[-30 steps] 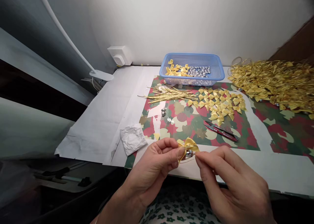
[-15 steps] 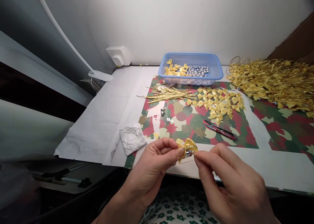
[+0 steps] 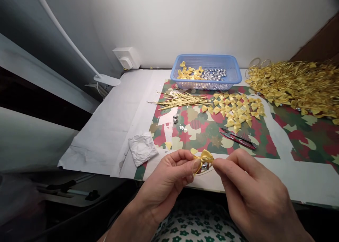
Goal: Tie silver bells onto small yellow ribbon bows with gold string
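Between thumb and fingers, my left hand (image 3: 172,175) pinches a yellow satin bow (image 3: 206,154) by its left side. A small silver bell (image 3: 204,166) hangs at the bow's middle, just under gold cord (image 3: 206,159) that crosses the bow. At the bow's right edge, my right hand (image 3: 249,189) has thumb and forefinger closed on the gold cord, whose end is hidden in the fingers. A thin loop of the cord curves below the bell. Both hands are just above the table's front edge.
Red-handled thread snips (image 3: 238,139) lie beyond my right hand. Loose bows (image 3: 233,109), cut gold cords (image 3: 185,100) and a few bells (image 3: 175,119) rest on the patterned sheet. Behind stands a blue basket (image 3: 206,86); a crumpled tissue (image 3: 143,148) lies left, a gold bow pile (image 3: 299,86) right.
My right fingers have shifted slightly right and up, closing further over the cord at the bow's edge. My left hand keeps its pinch on the bow. The view has tilted slightly.
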